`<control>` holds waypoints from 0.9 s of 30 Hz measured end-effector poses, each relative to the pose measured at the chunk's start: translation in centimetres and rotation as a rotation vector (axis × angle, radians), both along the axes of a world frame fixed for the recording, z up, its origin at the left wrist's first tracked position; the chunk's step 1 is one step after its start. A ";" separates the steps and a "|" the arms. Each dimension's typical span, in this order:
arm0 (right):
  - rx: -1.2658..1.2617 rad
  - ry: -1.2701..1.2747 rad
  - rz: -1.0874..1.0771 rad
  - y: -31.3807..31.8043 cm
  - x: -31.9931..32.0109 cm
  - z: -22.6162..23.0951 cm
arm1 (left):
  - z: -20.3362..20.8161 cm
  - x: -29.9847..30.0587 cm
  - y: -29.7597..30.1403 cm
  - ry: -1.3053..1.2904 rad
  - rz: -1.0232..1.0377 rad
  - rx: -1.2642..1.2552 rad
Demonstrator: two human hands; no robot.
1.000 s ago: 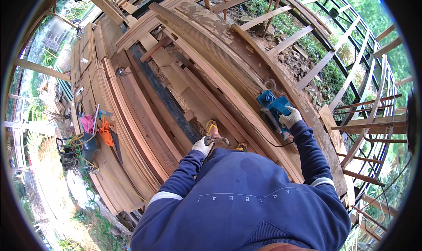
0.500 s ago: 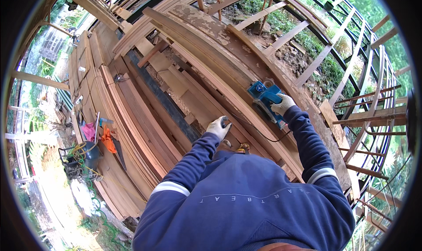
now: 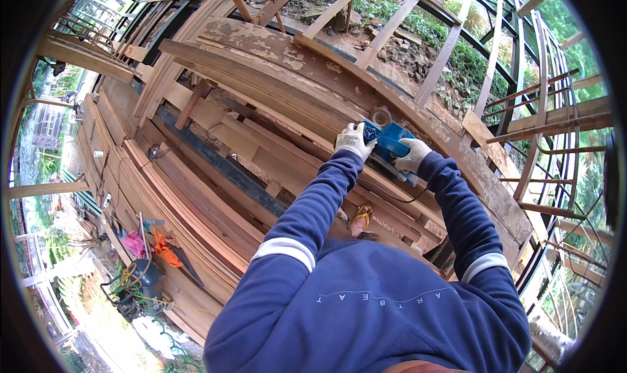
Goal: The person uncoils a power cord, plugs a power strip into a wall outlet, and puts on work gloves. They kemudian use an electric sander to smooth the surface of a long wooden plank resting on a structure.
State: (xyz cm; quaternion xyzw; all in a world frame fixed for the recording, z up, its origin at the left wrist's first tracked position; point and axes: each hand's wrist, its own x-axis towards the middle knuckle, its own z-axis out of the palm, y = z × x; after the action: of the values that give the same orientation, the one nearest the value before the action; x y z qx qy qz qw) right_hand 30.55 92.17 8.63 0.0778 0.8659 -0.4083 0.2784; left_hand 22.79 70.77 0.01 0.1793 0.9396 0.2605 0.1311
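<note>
A blue electric hand planer [image 3: 392, 138] rests on a long grooved wooden board [image 3: 261, 89] to the right of the middle. My gloved left hand [image 3: 353, 140] is closed over its front end. My right hand [image 3: 413, 155], also gloved, grips the rear handle. From the back of the tool a dark cord [image 3: 394, 198] loops over the boards towards me. The planer's underside is hidden against the wood. A foot in a yellow-strapped sandal [image 3: 362, 215] shows just below.
Long planks [image 3: 196, 196] lie stacked on the left. Beyond them are a pink cloth [image 3: 134, 244], an orange cloth [image 3: 166, 249], a handsaw [image 3: 189, 268] and a dark rounded tank [image 3: 149, 278] with hoses. A weathered beam [image 3: 261, 46] runs behind the grooved board, beside a slatted timber frame [image 3: 444, 59].
My left hand has moved up and right from over the boards onto the planer's front. My right hand stays on the handle. The whole view has turned slightly.
</note>
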 end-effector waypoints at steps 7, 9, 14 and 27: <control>0.116 0.015 0.054 -0.3 -0.3 0.5 | -0.1 -1.3 0.3 0.071 -0.208 -0.138; 0.102 -0.026 0.025 -0.4 -0.4 0.8 | 0.0 -1.7 0.4 0.070 -0.248 -0.149; 0.086 -0.007 0.017 -0.6 -0.4 1.3 | 0.4 -4.2 -0.2 0.134 -0.553 -0.158; 0.018 0.032 0.106 0.4 -0.9 0.6 | 2.7 -5.1 0.4 -0.003 -0.588 -0.309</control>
State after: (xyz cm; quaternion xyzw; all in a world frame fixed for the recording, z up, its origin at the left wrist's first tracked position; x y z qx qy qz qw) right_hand 29.69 92.56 9.19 0.0277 0.8767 -0.3865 0.2851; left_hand 17.69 71.15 2.71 0.4204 0.8758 0.0661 0.2277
